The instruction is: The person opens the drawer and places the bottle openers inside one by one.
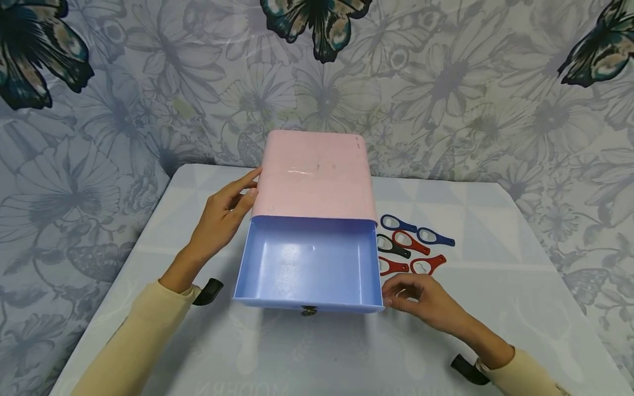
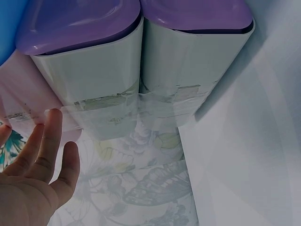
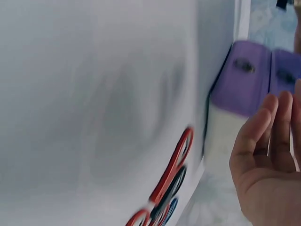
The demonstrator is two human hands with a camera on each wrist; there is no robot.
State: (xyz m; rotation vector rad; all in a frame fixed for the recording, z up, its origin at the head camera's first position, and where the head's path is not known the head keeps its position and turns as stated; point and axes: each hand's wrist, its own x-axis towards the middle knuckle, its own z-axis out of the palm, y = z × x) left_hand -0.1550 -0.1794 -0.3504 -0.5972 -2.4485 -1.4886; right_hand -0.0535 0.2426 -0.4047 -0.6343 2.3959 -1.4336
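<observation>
A pink drawer casing [image 1: 317,176] stands in the middle of the table, its blue drawer [image 1: 312,258] pulled out toward me with nothing inside. My left hand [image 1: 218,220] rests its extended fingertips against the casing's left side. At the drawer's front right corner is my right hand [image 1: 426,300], loosely bent fingertips right at the side wall. In the left wrist view, whitish casings [image 2: 94,75] with purple drawers [image 2: 80,28] adjoin the pink one, joined by clear tape. A small metal knob [image 1: 309,311] sits on the blue drawer's front.
Right of the drawer lie several flat handled loops, among them a blue one [image 1: 446,241], a red one [image 1: 438,260] and a black one [image 1: 403,253]. A flower-patterned wall [image 1: 446,110] rises behind the pale table [image 1: 495,308].
</observation>
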